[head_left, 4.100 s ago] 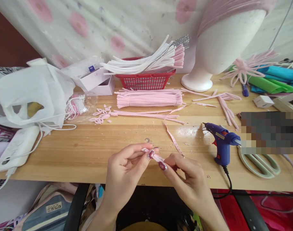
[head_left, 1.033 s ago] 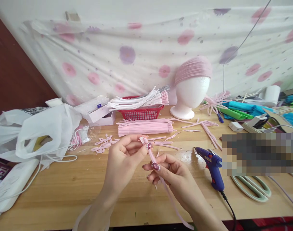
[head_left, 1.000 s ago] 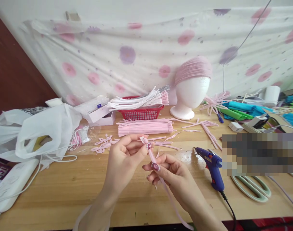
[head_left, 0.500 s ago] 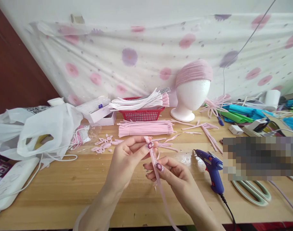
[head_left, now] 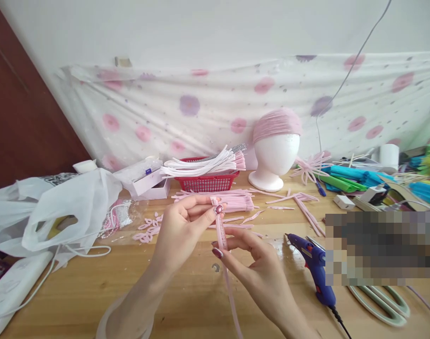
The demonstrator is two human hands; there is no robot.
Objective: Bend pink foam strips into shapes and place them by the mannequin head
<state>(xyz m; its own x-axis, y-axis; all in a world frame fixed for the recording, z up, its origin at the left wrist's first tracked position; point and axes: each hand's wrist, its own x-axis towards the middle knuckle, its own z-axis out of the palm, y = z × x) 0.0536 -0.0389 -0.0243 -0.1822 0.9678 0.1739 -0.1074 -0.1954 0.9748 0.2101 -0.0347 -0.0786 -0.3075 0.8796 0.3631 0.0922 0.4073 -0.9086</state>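
Observation:
A narrow pink tape (head_left: 221, 231) with printed marks like those of a measuring tape is stretched between my hands, its tail hanging toward the table's front edge. My left hand (head_left: 186, 230) pinches its upper end between thumb and fingers; a small pale pink tip shows above the thumb. Lower down, my right hand (head_left: 252, 263) grips the tape between thumb and fingertips. Behind my hands lies a bundle of pink pipe cleaners (head_left: 241, 203), with loose pink pieces nearby. Small pink pipe-cleaner loops (head_left: 147, 230) lie left of my left hand.
A blue glue gun (head_left: 315, 268) and scissors (head_left: 380, 306) lie at right. Behind are a red basket (head_left: 206, 182) holding white pipe cleaners and a white foam head (head_left: 276, 153) wrapped in pink. White plastic bags (head_left: 69, 207) fill the left side.
My right hand has slid down the tape, away from my left hand, and more of its printed face shows. The camera has tilted up slightly.

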